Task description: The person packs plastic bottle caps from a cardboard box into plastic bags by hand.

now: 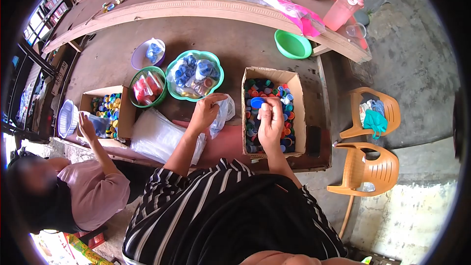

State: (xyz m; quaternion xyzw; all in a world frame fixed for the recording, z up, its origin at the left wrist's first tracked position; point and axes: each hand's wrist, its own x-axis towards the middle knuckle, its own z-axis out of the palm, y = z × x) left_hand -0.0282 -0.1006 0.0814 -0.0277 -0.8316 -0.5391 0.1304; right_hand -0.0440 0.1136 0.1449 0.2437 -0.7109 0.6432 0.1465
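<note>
Over a cardboard box (300, 113) of bottle caps (285, 90), we pinch a blue cap (257, 102) in our right hand (271, 122), our left hand (206, 111) pinching a plastic bag (223, 115).

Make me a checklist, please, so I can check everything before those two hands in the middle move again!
1. Right hand has a cap: ok, a blue cap is at its fingertips.
2. Left hand has a bag: ok, a clear bag hangs there.
3. Bag's mouth open: cannot tell.
4. Caps nearby: ok, the cardboard box under the right hand holds many.
5. Other person's hand out of the way: ok, it is by the other box.
</note>
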